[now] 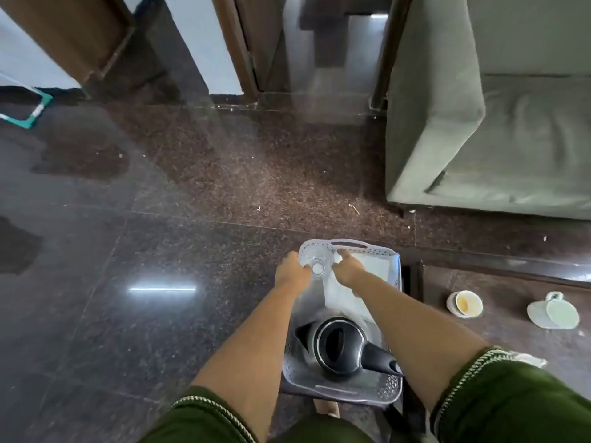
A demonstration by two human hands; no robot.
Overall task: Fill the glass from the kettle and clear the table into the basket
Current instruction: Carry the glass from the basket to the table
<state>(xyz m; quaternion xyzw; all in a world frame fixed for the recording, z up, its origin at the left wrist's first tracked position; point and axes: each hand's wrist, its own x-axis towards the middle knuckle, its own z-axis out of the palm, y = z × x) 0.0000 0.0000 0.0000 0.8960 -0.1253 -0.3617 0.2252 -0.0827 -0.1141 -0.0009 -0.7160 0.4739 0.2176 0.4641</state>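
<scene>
Fingers: my left hand (292, 271) and right hand (347, 266) both have fingers curled around the glass (315, 262), one on each side.
Glass: clear, apparently tilted with its base toward the camera, held over the far left corner of the basket (388, 386); I cannot tell whether it touches the rim.
Kettle: the black kettle (342, 345) sits in the near end of the basket, spout left, handle right.
Cloth: a white cloth (364, 270) lies in the far half of the basket, under my right wrist.
Risk: the glass could slip or knock the basket wall if I let go before it is seated; any water left in it would spill onto the cloth.
Left to clear: I judge the cup (465, 303) and the overturned cup and saucer (555, 311) on the bench (511, 330) still need collecting.
Arms: both reach straight forward and down, forearms flanking the kettle, converging at the glass.
</scene>
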